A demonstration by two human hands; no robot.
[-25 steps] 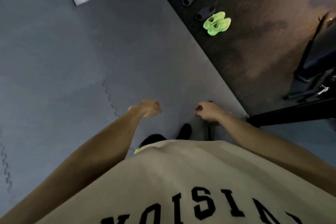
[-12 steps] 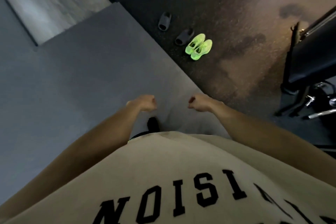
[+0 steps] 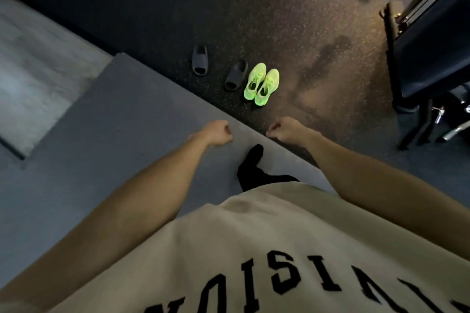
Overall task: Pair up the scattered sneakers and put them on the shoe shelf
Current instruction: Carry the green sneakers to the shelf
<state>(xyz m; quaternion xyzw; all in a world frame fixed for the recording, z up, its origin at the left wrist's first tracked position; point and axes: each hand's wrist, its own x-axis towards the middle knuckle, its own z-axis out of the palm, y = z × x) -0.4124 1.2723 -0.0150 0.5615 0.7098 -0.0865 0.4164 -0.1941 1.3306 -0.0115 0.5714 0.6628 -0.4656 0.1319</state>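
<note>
Sneakers [image 3: 262,83], neon green, sit already paired at 12 o'clock beside two slides [image 3: 218,67], so left hand [image 3: 218,132] and right hand [image 3: 284,128] hang curled, holding nothing, probably walking over.

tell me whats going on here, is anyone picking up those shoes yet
Not yet. A person in a beige shirt stands on a grey mat, looking down. The left hand and right hand are both curled and hold nothing. Ahead, on the dark speckled floor, a pair of bright green sneakers sits side by side, already matched up. Two dark slides lie just left of them, set apart. No shoe shelf shows in this view.
</note>
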